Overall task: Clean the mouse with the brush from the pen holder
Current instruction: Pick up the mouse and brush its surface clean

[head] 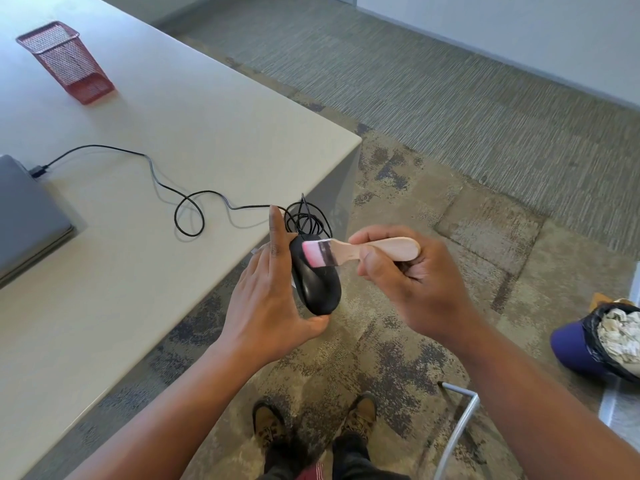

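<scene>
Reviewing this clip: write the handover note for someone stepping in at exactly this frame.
Left hand holds the black wired mouse off the desk edge.
Right hand grips the wooden brush, its pink bristles on the mouse's front.
Red mesh pen holder stands on the desk, no brush in it; the cable runs to the laptop.
Done: brush fetched, brushing under way.
Left: finish brushing.

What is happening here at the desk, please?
A person is cleaning a black mouse. The left hand holds the mouse up just off the desk corner, and the right hand holds a wooden brush with its pink bristles on the mouse's top. The mouse's cable runs across the desk to a closed laptop. The red pen holder stands farther back.
</scene>
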`<action>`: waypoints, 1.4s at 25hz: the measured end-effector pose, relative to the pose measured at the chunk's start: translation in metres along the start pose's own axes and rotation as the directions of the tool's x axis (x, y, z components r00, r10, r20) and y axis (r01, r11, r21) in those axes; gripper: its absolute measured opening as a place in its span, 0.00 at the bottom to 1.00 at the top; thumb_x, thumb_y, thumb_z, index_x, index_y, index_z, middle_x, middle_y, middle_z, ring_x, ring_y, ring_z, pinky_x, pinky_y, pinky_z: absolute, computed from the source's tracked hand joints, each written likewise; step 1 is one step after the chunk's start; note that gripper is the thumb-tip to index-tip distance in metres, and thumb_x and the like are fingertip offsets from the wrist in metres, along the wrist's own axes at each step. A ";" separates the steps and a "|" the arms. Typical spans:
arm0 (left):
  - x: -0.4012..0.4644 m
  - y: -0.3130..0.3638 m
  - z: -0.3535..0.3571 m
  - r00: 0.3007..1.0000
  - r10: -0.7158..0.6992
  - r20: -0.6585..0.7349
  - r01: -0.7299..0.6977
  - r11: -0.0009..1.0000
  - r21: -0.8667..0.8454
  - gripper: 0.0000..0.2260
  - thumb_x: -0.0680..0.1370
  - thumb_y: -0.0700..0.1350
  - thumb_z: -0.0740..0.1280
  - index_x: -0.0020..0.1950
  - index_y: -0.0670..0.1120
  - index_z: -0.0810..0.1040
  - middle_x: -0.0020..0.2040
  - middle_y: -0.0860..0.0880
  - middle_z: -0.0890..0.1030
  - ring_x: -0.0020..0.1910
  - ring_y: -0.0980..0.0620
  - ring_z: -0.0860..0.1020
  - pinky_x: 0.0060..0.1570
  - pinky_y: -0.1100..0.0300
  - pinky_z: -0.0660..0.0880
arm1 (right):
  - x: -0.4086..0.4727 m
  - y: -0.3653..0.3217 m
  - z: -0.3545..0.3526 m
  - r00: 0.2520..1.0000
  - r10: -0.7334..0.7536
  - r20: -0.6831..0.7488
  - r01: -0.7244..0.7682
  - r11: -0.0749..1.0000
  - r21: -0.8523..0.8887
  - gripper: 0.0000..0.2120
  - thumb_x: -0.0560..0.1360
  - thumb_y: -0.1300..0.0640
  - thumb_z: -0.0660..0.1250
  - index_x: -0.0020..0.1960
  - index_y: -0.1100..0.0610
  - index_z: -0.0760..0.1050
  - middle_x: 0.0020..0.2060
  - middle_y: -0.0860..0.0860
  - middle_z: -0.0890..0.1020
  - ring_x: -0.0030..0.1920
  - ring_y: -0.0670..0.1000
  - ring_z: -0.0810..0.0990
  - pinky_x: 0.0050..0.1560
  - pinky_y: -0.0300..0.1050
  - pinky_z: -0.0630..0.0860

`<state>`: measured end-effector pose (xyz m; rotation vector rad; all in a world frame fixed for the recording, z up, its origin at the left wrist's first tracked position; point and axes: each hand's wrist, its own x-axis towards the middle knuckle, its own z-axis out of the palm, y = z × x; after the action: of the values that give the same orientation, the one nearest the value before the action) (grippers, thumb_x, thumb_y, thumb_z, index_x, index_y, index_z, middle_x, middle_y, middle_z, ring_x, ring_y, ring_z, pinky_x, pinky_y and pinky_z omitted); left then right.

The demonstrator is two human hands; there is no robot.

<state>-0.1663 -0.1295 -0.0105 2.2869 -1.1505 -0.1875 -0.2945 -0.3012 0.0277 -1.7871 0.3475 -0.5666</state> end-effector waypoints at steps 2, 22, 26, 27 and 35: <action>0.000 0.001 0.000 1.000 0.001 0.009 -0.001 1.000 -0.003 0.72 0.60 0.54 0.82 0.77 0.55 0.22 0.76 0.47 0.70 0.72 0.44 0.71 0.66 0.49 0.73 | 0.001 -0.001 0.011 1.000 0.004 0.023 -0.005 0.999 0.032 0.06 0.79 0.52 0.67 0.53 0.47 0.82 0.36 0.55 0.85 0.34 0.65 0.80 0.32 0.66 0.76; 0.003 0.007 -0.003 1.000 -0.003 0.022 0.004 1.000 -0.025 0.72 0.61 0.56 0.82 0.76 0.56 0.21 0.76 0.48 0.70 0.74 0.45 0.70 0.70 0.43 0.71 | 0.009 -0.002 0.004 0.983 0.178 0.037 -0.181 0.973 0.146 0.05 0.75 0.59 0.67 0.47 0.55 0.83 0.32 0.57 0.84 0.32 0.51 0.80 0.34 0.49 0.77; 0.004 0.008 -0.002 0.999 -0.013 0.029 0.014 1.000 -0.023 0.72 0.62 0.58 0.82 0.76 0.56 0.21 0.76 0.49 0.70 0.74 0.46 0.69 0.71 0.45 0.70 | 0.005 0.002 0.005 0.978 0.200 0.061 -0.201 0.979 0.019 0.06 0.72 0.58 0.66 0.42 0.54 0.81 0.27 0.63 0.79 0.24 0.52 0.70 0.22 0.48 0.63; 0.005 0.008 -0.002 0.999 -0.017 0.029 0.017 1.000 -0.023 0.71 0.62 0.58 0.81 0.77 0.56 0.21 0.75 0.48 0.70 0.74 0.45 0.69 0.71 0.45 0.70 | 0.004 0.001 0.003 0.983 0.181 0.010 -0.181 0.983 0.018 0.05 0.71 0.58 0.65 0.42 0.55 0.81 0.26 0.62 0.78 0.23 0.48 0.68 0.22 0.43 0.60; 0.008 0.008 0.001 0.999 -0.012 0.037 0.013 1.000 -0.018 0.71 0.63 0.59 0.81 0.77 0.54 0.21 0.73 0.48 0.72 0.70 0.46 0.71 0.63 0.55 0.71 | 0.002 0.002 0.005 0.995 0.089 0.036 -0.088 0.996 -0.030 0.05 0.74 0.60 0.66 0.44 0.57 0.81 0.22 0.45 0.75 0.21 0.41 0.67 0.22 0.37 0.61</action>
<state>-0.1670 -0.1397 -0.0057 2.2840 -1.1484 -0.2443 -0.2900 -0.2988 0.0250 -1.7982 0.4091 -0.4670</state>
